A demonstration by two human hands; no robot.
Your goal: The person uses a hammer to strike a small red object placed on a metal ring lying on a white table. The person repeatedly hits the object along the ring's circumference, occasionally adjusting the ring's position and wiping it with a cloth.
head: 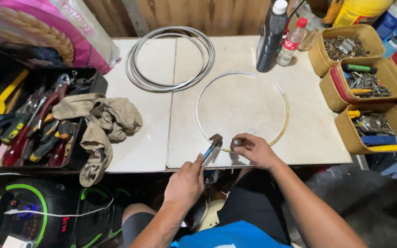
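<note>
a: what do i have in hand here?

b: my left hand [187, 181] is closed round the blue handles of a pair of pliers [212, 144], whose jaws meet the thin ring [243, 79] at its near edge. my right hand [253, 149] has its fingers pinched shut on a small silvery piece, pressed to the same spot on the ring.

a: and where does the ring lie?

b: flat on the pale tabletop [152, 147], near the front edge, with a coil of grey cable [171, 59] behind it to the left and a dark bottle [272, 39] behind it to the right.

a: how far along does it look?

b: i judge it midway. the ring is already bent round, but there is a gap at its far right side, so the loop is not closed all the way. the work at the near edge is under way; i cannot tell whether the small piece is fixed on yet.

a: anything else nearby?

b: a crumpled rag [102, 119] beside a black tray of tools [90, 80] to the left, and yellow bins [320, 55] of hardware to the right.
</note>
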